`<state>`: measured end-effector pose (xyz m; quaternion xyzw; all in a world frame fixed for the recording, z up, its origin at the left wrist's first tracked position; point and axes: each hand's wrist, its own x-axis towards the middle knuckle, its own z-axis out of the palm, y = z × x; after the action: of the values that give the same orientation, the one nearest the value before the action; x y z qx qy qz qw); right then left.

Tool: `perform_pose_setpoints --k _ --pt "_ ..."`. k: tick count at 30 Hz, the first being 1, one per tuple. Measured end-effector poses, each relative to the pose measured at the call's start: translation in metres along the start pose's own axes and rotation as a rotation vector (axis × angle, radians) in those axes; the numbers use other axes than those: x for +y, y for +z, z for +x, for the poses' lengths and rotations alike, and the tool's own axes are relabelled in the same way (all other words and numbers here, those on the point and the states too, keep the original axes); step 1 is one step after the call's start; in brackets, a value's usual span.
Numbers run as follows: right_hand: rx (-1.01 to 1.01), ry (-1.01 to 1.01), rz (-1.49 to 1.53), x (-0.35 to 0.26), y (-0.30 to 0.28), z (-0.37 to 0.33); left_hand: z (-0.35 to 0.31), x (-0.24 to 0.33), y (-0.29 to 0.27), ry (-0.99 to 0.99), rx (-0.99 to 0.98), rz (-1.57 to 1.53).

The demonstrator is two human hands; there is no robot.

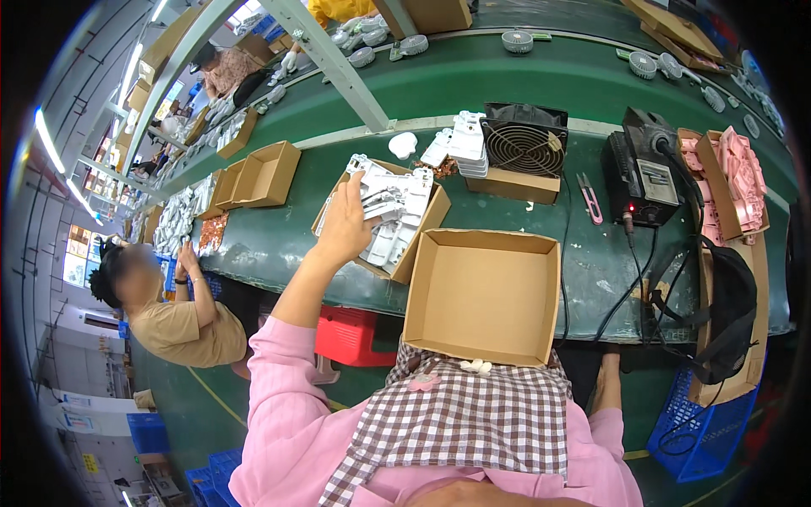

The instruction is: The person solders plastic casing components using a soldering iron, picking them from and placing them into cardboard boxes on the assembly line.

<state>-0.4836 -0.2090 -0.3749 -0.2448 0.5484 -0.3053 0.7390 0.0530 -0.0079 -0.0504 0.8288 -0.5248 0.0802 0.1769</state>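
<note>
Your left hand (345, 221) reaches into the cardboard box (420, 237) on the green tabletop (279, 241), fingers closing loosely on one of the white plastic parts (390, 211) heaped inside; your right hand is out of view, so you cannot tell its state. These moulded shells look light, stiff and a little slick, with thin tabs that might snap, so take one by its broad flat body, not by an edge. The empty box (483, 296) sits just beside, nearer you.
</note>
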Motion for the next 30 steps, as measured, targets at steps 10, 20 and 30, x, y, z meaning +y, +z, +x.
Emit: perform_pose_setpoints --k 10,20,30 --pt "0.262 -0.104 -0.205 0.02 -0.001 0.047 0.022 -0.011 -0.013 -0.538 -0.252 -1.146" --pt "0.051 -0.506 -0.952 -0.002 0.001 -0.02 0.039 0.069 0.01 -0.601 -0.432 -0.99" --pt "-0.845 -0.691 -0.985 -0.183 0.137 -0.241 0.019 0.057 0.022 -0.368 -0.323 -0.586"
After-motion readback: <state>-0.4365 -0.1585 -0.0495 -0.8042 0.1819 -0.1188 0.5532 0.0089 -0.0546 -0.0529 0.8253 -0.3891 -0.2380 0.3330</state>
